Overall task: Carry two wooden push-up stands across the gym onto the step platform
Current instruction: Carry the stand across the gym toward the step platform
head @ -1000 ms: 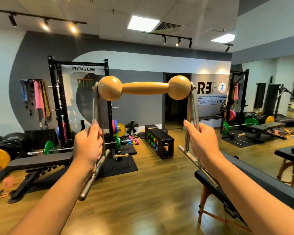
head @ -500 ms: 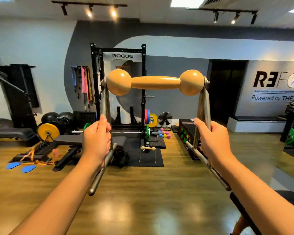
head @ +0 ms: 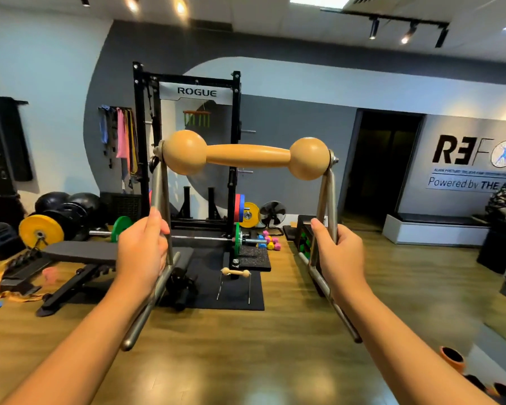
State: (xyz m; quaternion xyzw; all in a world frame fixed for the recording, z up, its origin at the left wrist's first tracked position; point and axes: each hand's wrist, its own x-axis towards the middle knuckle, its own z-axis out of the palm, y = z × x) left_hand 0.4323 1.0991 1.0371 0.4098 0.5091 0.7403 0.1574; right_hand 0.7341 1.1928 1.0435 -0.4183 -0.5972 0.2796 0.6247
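Observation:
I hold a push-up stand (head: pixel 247 155) up in front of me: a tan wooden handle with two round knobs on a grey metal frame. My left hand (head: pixel 142 252) grips the frame's left legs and my right hand (head: pixel 338 255) grips the right legs. A second, matching push-up stand (head: pixel 235 273) sits upright on the black floor mat (head: pixel 231 296) ahead, in front of the rack. No step platform can be made out for certain.
A black ROGUE rack (head: pixel 187 141) with a loaded barbell stands ahead. A black bench (head: pixel 79 255) and weight plates (head: pixel 41 231) lie at the left. Small coloured dumbbells (head: pixel 269 239) and a low shelf (head: pixel 303 238) sit right of the mat. Wooden floor lies between.
The view has swung left and drawn nearer to the rack; the bench at the right has left the view. Both hands keep the same grip on the stand.

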